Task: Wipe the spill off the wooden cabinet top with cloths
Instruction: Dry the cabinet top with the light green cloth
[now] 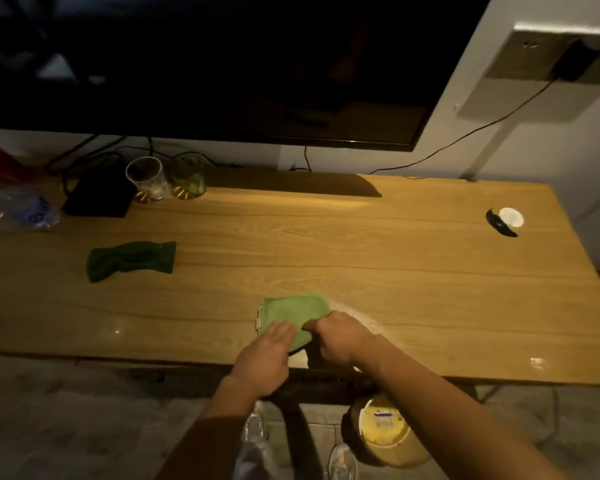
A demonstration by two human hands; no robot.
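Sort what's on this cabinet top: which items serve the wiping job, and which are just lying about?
Job items:
light green cloth, under both hands
dark green cloth, lying apart to the left
wooden cabinet top

Lying about:
clear glass
green glass
black box
plastic bag
white disc

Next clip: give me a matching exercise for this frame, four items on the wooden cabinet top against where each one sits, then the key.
Items:
1. light green cloth
2. dark green cloth
3. clear glass
4. white round disc

Places:
A. far right, beside a black object
B. back left, next to a green glass
C. front edge, under both hands
D. left of centre, lying alone and untouched

Pairs: 1-C, 2-D, 3-B, 4-A
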